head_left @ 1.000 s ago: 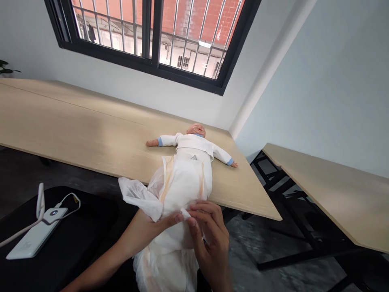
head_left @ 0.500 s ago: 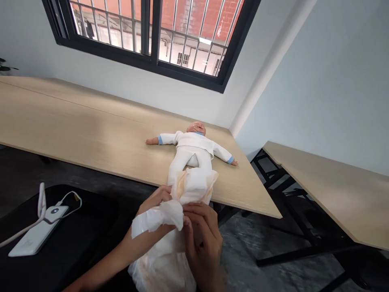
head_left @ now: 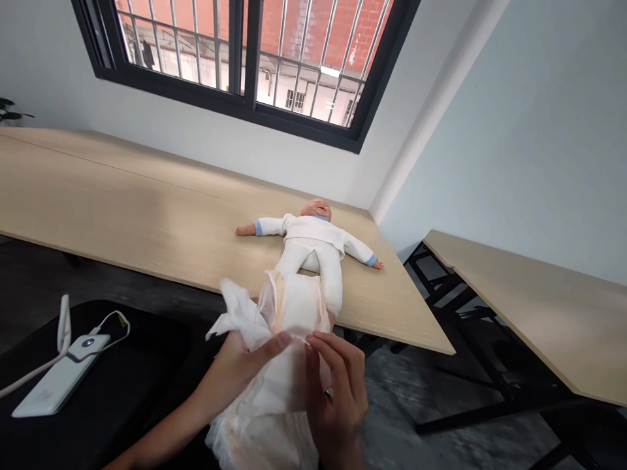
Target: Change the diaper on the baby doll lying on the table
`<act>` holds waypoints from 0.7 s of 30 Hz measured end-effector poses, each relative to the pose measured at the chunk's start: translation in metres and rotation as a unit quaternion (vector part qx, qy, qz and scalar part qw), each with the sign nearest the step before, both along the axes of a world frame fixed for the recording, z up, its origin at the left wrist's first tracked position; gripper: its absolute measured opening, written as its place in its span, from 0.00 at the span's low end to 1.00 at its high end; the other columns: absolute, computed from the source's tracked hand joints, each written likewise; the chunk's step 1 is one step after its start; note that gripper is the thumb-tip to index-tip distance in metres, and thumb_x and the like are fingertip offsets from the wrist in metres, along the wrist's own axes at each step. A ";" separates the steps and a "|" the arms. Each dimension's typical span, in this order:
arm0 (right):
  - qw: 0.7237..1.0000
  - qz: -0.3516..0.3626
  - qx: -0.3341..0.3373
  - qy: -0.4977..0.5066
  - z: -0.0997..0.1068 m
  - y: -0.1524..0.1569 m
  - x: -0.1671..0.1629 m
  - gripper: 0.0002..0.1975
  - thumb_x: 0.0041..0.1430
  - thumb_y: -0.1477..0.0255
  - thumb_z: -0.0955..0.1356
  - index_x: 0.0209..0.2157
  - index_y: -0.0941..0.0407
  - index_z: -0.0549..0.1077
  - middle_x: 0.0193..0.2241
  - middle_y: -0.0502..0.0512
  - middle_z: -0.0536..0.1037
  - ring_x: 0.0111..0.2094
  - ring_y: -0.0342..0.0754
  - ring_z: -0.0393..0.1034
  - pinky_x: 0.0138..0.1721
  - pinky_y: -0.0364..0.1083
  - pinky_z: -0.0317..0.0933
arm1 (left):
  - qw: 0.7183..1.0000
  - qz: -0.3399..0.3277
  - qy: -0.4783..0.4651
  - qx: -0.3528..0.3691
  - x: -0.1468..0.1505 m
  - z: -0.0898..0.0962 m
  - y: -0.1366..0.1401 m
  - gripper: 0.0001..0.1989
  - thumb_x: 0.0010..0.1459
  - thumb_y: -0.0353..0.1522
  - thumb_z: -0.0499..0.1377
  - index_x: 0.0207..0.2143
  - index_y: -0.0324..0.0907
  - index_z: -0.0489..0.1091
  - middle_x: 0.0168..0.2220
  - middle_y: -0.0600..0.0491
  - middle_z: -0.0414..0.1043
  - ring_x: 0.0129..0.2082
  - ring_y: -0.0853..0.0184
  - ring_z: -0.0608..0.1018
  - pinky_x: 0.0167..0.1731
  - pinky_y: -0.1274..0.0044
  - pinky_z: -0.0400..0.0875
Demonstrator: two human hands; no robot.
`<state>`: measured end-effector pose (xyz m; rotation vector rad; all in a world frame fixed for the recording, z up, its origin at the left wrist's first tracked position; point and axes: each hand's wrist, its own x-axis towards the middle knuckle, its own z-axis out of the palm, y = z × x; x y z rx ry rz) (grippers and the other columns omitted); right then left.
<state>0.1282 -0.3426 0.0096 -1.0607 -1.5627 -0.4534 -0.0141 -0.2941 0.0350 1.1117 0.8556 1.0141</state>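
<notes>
A white diaper [head_left: 298,301] with yellowish side edges is stretched between my hands, in front of the table's near edge. My left hand [head_left: 238,365] grips its left side, the thumb lying on top and the other fingers hidden. A loose white side flap [head_left: 240,313] sticks up and outward beyond that hand. With fingertips and thumb pinched together, my right hand [head_left: 340,378] holds the middle right part of the diaper. Behind it, a baby doll [head_left: 313,228] in white clothes with blue cuffs lies on its back, arms spread. The diaper partly covers its legs.
The doll lies on a long wooden table [head_left: 147,202] below a barred window [head_left: 245,65]. At the lower left, a white power bank [head_left: 63,375] with a cable rests on a black surface [head_left: 142,365]. Another table [head_left: 529,294] stands at the right.
The side flap has gone from across my left wrist to up and left of my hand. My left thumb now shows on top of the diaper. Its upper part has shifted slightly left.
</notes>
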 end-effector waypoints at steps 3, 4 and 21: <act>1.000 -0.002 0.024 -0.012 -0.002 -0.003 -0.002 0.12 0.58 0.85 0.66 0.44 0.62 0.73 0.39 0.59 0.74 0.41 0.48 0.69 0.41 0.49 0.64 | 0.999 -0.025 0.009 -0.018 -0.001 0.000 -0.001 0.21 0.49 0.42 0.67 0.41 0.37 0.75 0.41 0.46 0.79 0.44 0.57 0.79 0.46 0.71 0.73; 1.000 -0.004 0.029 -0.011 -0.002 -0.003 -0.003 0.13 0.58 0.85 0.66 0.44 0.62 0.73 0.38 0.59 0.74 0.40 0.47 0.69 0.41 0.49 0.64 | 1.000 -0.014 0.003 -0.025 0.000 0.001 -0.001 0.21 0.48 0.42 0.67 0.41 0.37 0.75 0.40 0.46 0.79 0.43 0.56 0.79 0.45 0.71 0.73; 0.967 -0.080 -0.092 0.224 -0.001 0.001 0.002 0.04 0.62 0.72 0.66 0.36 0.57 0.73 0.26 0.48 0.74 0.24 0.38 0.70 0.27 0.37 0.65 | 0.933 0.339 -0.052 0.109 0.014 -0.021 0.023 0.16 0.50 0.31 0.63 0.41 0.43 0.66 0.47 0.50 0.70 0.54 0.60 0.71 0.54 0.72 0.65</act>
